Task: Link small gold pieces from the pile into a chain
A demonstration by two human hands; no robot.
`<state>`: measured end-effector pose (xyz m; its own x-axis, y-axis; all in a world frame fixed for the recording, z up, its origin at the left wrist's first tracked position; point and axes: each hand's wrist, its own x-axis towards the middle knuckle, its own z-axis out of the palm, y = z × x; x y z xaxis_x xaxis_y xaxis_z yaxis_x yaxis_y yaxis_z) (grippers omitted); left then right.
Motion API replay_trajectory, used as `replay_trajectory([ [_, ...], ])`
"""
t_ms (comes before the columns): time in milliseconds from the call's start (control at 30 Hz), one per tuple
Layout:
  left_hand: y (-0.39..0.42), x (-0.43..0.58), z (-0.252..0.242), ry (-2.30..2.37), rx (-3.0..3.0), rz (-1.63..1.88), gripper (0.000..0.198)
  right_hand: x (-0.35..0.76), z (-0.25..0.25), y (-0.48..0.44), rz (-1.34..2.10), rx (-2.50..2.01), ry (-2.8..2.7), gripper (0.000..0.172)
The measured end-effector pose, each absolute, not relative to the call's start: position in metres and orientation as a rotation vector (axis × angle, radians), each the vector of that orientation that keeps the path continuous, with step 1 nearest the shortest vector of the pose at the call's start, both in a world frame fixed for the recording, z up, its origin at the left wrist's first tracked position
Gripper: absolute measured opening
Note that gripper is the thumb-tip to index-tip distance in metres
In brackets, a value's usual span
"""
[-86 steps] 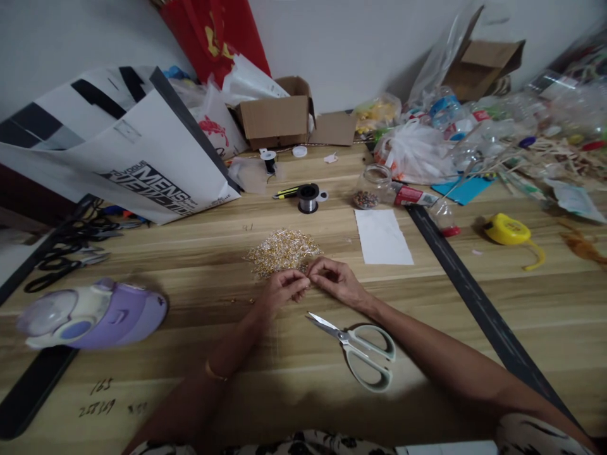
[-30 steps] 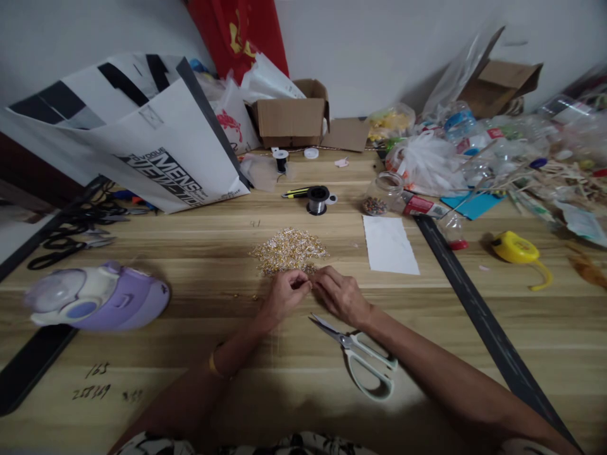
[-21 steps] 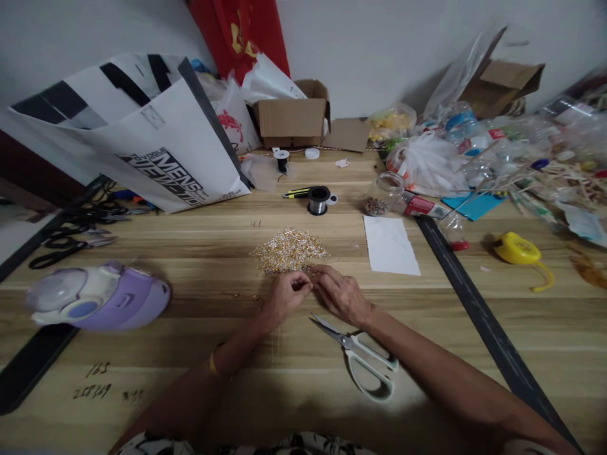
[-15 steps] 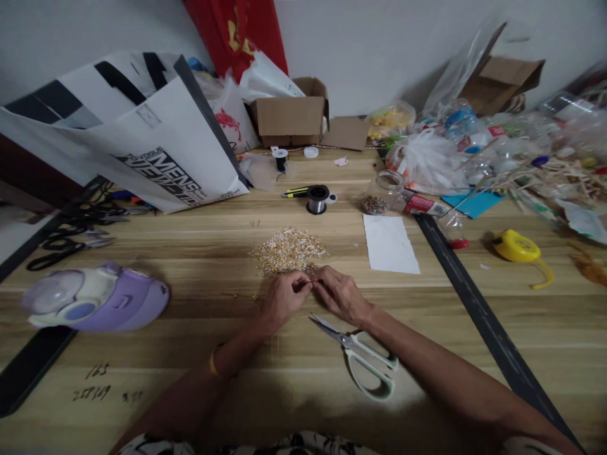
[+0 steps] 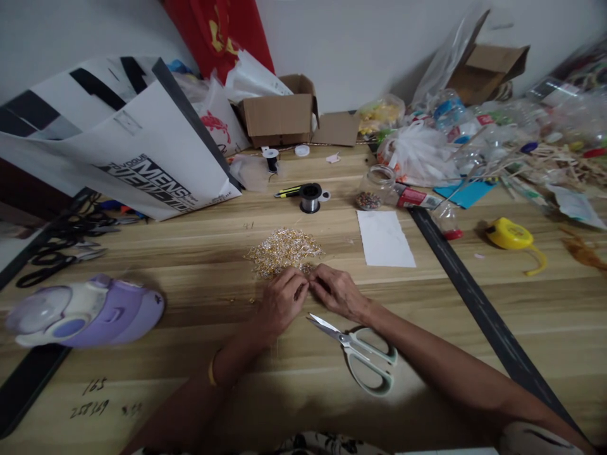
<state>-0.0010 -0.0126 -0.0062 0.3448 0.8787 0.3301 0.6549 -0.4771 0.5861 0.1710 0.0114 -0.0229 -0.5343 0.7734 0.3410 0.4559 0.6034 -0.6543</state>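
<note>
My left hand point(image 5: 284, 297) and my right hand point(image 5: 337, 291) meet fingertip to fingertip at the near edge of a pile of small gold and silver wire-like pieces point(image 5: 283, 249). Both are pinched closed. Whatever lies between the fingertips is too small to make out. Just below my right hand, scissors point(image 5: 348, 341) with pale handles lie on the wooden table point(image 5: 265, 404), their blades slightly parted and pointing up and left. Beyond the pile stands a spool of silver wire point(image 5: 310, 198).
A purple and white water bottle point(image 5: 114, 314) lies at left, below several black-handled scissors point(image 5: 47, 259). A white paper sheet point(image 5: 386, 238), a jar of beads point(image 5: 372, 193) and a yellow tape measure point(image 5: 509, 234) lie to the right. A large paper bag point(image 5: 161, 151) and cardboard box point(image 5: 279, 117) stand behind.
The view has shifted slightly, so the background sits a little further left. My hands stay together at the pile, with the fingertips still touching and the left hand turned slightly more knuckles-up.
</note>
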Motion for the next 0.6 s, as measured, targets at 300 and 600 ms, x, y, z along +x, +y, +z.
replay_trajectory([
  [300, -0.008, -0.003, -0.011, 1.299, 2.302, 0.959, 0.014, 0.174, -0.025, 0.015, 0.732, -0.898, -2.203, 0.009],
  [600, -0.002, -0.002, -0.019, 1.357, 1.824, 0.974, 0.007, 0.174, -0.03, 0.017, 0.766, -0.834, -2.192, 0.008],
])
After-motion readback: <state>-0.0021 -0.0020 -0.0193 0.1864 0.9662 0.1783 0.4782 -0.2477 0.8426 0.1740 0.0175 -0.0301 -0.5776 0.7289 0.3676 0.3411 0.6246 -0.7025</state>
